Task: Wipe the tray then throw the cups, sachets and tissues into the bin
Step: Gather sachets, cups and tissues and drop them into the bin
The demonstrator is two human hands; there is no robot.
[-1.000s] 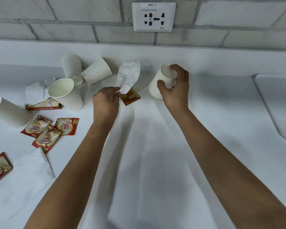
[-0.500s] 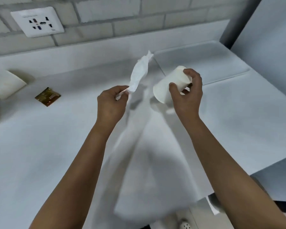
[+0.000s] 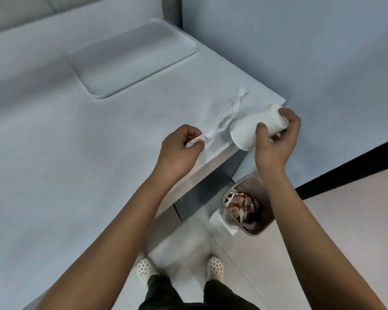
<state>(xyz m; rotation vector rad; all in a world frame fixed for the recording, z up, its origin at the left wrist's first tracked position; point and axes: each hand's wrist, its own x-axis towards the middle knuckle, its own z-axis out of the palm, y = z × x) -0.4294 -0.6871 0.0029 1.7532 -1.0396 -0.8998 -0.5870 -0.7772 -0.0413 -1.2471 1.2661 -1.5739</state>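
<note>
My right hand (image 3: 276, 139) grips a white paper cup (image 3: 253, 127), tilted on its side, just past the counter's front right corner. My left hand (image 3: 178, 148) pinches a white tissue (image 3: 224, 118) that trails up and to the right over the counter edge. Below the right forearm stands a grey bin (image 3: 227, 193) on the floor, holding red sachets and crumpled paper. The white tray (image 3: 132, 57) lies flat at the back of the counter.
The white counter (image 3: 65, 164) ends at a corner by a grey wall (image 3: 300, 52). A white slip of paper (image 3: 221, 222) lies on the floor beside the bin. My two feet in white perforated shoes (image 3: 145, 268) stand on the pale floor.
The view swung right and down, away from the cups and sachets at the left. Both hands carried the cup and tissue to the counter's right corner, above the bin.
</note>
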